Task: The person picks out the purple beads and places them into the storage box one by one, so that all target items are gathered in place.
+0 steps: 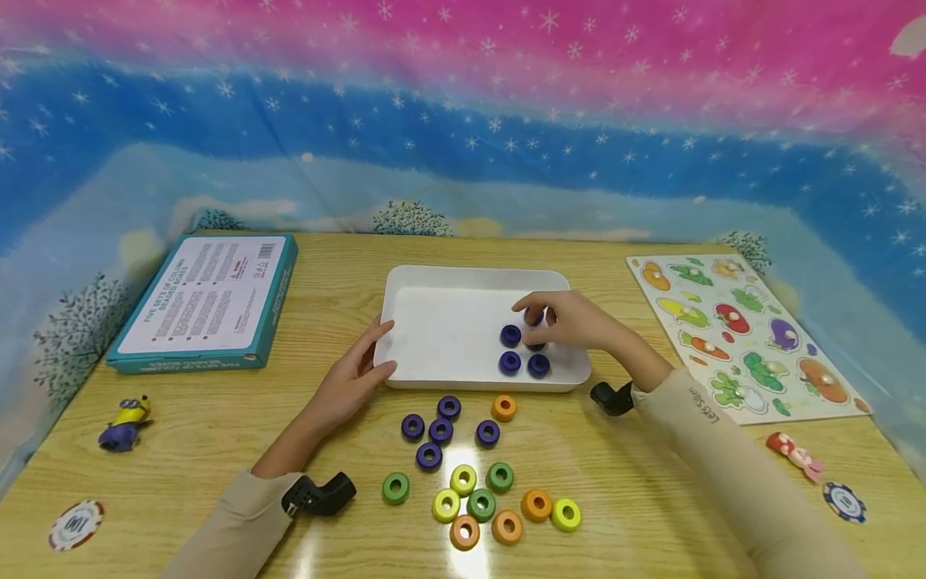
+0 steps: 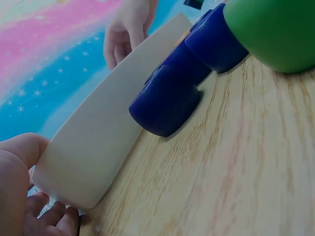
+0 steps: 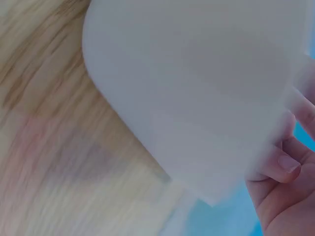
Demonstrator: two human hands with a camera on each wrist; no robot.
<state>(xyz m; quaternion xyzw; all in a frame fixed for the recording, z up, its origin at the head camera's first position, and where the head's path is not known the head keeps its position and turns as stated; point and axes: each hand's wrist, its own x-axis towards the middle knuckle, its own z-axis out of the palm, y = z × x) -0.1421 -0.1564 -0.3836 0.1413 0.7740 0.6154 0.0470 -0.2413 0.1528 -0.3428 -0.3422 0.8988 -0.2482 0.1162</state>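
Note:
A white rectangular tray (image 1: 441, 330) lies on the table, with several dark purple rings (image 1: 510, 363) at its right end. My left hand (image 1: 350, 382) grips the tray's left end, thumb near the front corner and fingers at the side; the left wrist view shows its fingers (image 2: 51, 216) curled by the tray wall. Over the right end is my right hand (image 1: 575, 320), index finger and thumb spread above the purple rings, partly covering two of them. In the right wrist view, the tray wall hides part of the right-hand fingers (image 3: 280, 164).
Before the tray lie loose purple rings (image 1: 429, 457), orange rings (image 1: 537, 505), green rings (image 1: 395, 488) and yellow rings (image 1: 567, 515). A teal box (image 1: 202, 297) and minion figure (image 1: 125, 425) stand left; a vegetable puzzle board (image 1: 745, 346) lies right. Poker chips (image 1: 75, 524) and a small red-and-white figure (image 1: 794, 456) lie near the sides.

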